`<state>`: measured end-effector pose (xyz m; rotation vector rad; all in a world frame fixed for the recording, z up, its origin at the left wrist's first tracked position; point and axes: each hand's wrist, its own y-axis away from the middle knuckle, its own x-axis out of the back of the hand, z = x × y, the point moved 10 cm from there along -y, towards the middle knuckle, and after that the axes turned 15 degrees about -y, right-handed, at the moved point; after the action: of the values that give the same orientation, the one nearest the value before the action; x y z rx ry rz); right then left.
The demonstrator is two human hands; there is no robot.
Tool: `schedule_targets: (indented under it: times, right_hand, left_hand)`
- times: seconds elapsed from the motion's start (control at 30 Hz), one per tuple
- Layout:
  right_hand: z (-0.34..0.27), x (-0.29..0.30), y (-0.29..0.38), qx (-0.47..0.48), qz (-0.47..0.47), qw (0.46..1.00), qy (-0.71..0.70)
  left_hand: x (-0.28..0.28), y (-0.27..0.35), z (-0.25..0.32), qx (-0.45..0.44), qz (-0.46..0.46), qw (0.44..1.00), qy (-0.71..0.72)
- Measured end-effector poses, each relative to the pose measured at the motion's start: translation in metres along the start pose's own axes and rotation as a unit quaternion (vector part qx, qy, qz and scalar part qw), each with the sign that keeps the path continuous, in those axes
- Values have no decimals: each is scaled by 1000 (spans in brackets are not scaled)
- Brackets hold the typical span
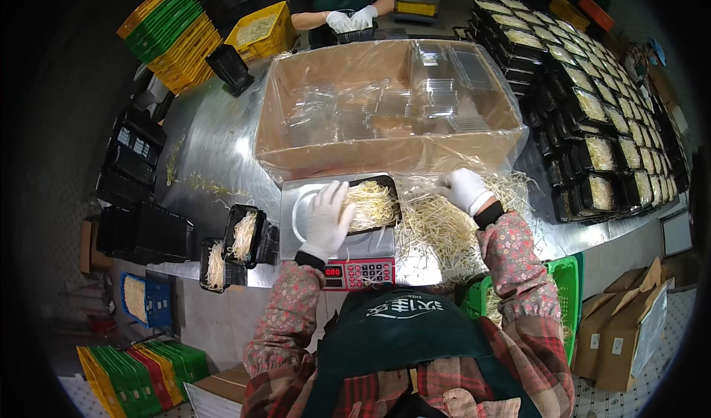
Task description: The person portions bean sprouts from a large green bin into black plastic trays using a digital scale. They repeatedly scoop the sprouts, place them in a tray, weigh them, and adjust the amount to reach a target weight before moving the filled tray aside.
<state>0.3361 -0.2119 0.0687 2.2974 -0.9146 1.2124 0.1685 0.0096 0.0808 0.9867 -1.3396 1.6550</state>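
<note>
On the metal pan of a red digital scale (366, 273) sits a black plastic tray (395, 193) filled with bean sprouts (369, 206). My left hand (326, 221), in a white glove, lies flat over the tray's left end with its fingers stretched out. Beside the scale a loose heap of bean sprouts (444, 229) covers the steel tabletop. At the heap's far edge is my right hand (466, 190), also gloved, its fingers bent down towards the sprouts. Its fingertips are blurred, so whether they grip any strands is unclear.
A plastic-lined carton (389, 160) of clear lids stands behind the scale. Filled trays (600, 154) are stacked at right; two more (243, 235) (215, 265) sit at left near empty black trays (147, 232). A green crate (566, 284) stands by my right side. A co-worker's gloved hands (351, 21) work opposite.
</note>
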Motion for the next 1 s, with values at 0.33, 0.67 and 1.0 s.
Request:
schedule_targets:
  times: [0.33, 0.67, 1.0]
  right_hand:
    - [-131, -78, -25, 185, 62, 965, -175]
    - [-125, -86, -53, 175, -5, 948, -265]
    - [-137, -214, -76, 231, -101, 966, 63]
  left_hand:
    - [-48, -5, 15, 0, -25, 999, -42]
    - [-34, 12, 0, 8, -85, 995, 45]
    - [15, 67, -97, 110, -67, 992, 15]
